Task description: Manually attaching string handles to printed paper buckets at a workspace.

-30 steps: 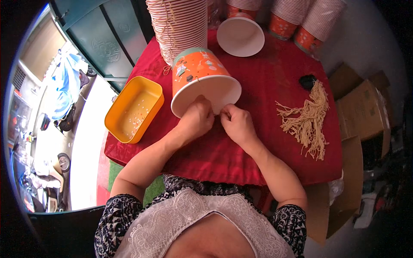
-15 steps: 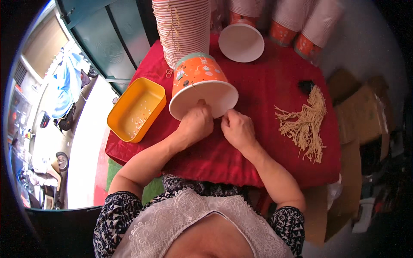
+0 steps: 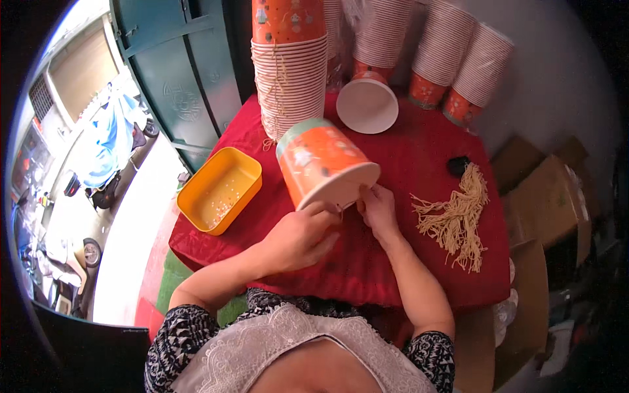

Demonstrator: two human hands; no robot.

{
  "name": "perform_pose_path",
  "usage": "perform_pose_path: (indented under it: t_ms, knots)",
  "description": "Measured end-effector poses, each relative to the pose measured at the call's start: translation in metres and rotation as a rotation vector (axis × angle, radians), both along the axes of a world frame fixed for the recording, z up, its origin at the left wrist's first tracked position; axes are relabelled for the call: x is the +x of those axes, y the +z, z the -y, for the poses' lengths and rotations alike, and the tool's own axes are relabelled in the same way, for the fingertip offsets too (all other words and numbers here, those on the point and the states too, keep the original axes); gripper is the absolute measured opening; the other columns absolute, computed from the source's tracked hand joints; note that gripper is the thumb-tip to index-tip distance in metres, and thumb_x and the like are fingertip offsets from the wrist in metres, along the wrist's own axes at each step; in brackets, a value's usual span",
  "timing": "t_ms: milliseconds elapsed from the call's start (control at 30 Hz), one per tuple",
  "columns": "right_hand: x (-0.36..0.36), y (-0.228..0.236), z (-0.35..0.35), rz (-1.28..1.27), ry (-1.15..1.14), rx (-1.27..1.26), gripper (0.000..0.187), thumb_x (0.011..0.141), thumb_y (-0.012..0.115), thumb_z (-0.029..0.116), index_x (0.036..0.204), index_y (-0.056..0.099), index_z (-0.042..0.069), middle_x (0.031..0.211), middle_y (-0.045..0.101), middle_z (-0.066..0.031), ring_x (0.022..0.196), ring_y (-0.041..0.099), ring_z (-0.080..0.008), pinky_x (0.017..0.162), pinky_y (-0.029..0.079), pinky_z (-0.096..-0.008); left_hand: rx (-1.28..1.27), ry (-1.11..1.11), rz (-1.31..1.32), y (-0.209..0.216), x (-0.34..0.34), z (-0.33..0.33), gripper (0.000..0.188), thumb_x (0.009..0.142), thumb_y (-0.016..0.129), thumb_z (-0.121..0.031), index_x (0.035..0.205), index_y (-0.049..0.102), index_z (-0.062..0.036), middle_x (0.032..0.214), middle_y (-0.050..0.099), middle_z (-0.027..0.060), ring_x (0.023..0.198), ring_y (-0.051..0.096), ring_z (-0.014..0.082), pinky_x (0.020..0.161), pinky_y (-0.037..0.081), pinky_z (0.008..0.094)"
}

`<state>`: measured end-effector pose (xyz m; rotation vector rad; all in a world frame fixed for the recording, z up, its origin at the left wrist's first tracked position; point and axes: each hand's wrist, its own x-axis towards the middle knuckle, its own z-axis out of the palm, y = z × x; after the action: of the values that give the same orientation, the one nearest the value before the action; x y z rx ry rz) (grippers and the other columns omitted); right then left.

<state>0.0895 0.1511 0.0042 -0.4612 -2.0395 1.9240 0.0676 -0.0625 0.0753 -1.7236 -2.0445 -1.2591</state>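
An orange printed paper bucket (image 3: 324, 160) with a pale green band lies tipped on its side above the table, its white mouth turned toward me. My right hand (image 3: 379, 208) pinches the right side of its rim, thumb and fingers around the edge. At the lower left of the rim is my left hand (image 3: 303, 239), slightly blurred, its thumb and forefinger brought together. Something thin and tiny shows at those fingertips, too small to name. A bundle of cream strings (image 3: 462, 223), tied with black at the top, rests on the right of the table.
The table has a red cloth (image 3: 400, 275). A yellow plastic tub (image 3: 252, 190) with small white bits stands on the left. Behind the bucket rises a tall stack of nested buckets (image 3: 293, 85); another bucket (image 3: 367, 105) lies facing me. More wrapped stacks (image 3: 442, 46) line the wall; cardboard (image 3: 544, 190) is at right.
The bucket has turned, its mouth swinging rightward. My left hand has come out of its mouth to the lower rim. My right hand has moved up along the rim. The view has tilted up slightly.
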Motion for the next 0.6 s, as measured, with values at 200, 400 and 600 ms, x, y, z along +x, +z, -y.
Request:
perform_pose_path:
  t_ms: [200,400,600]
  knots:
    - [0.010,0.016,-0.001,-0.186,0.146,-0.524,0.021,0.097,0.050,0.023,0.082,0.053,0.009,0.054,0.046,-0.0017,0.038,0.036,-0.0088,0.032,0.025,-0.0224,0.208,0.341,0.605,0.016,0.007,0.040,0.013,0.086,0.065,-0.008,0.080,0.061,0.0032,0.079,0.063,0.0085,0.068,0.058,0.0126,0.059,0.046,0.0260]
    - [0.019,0.019,0.022,-0.092,0.125,-0.661,0.017,0.094,0.056,0.026,0.100,0.053,0.010,0.058,0.051,-0.0005,0.037,0.042,-0.0089,0.032,0.028,-0.0230,0.356,-0.149,0.960,-0.005,-0.019,0.005,0.114,0.069,0.075,-0.064,0.145,0.024,0.0029,0.142,0.041,0.0153,0.133,0.039,0.0253,0.110,0.031,0.0382]
    - [0.025,0.017,0.025,-0.073,0.398,-0.420,0.028,0.095,0.057,0.034,0.088,0.058,0.007,0.051,0.047,-0.0023,0.035,0.036,-0.0091,0.034,0.026,-0.0249,0.575,-0.301,1.223,-0.013,-0.007,-0.005,0.094,0.073,0.078,-0.051,0.138,0.035,0.0012,0.132,0.050,0.0100,0.123,0.050,0.0213,0.105,0.039,0.0367]
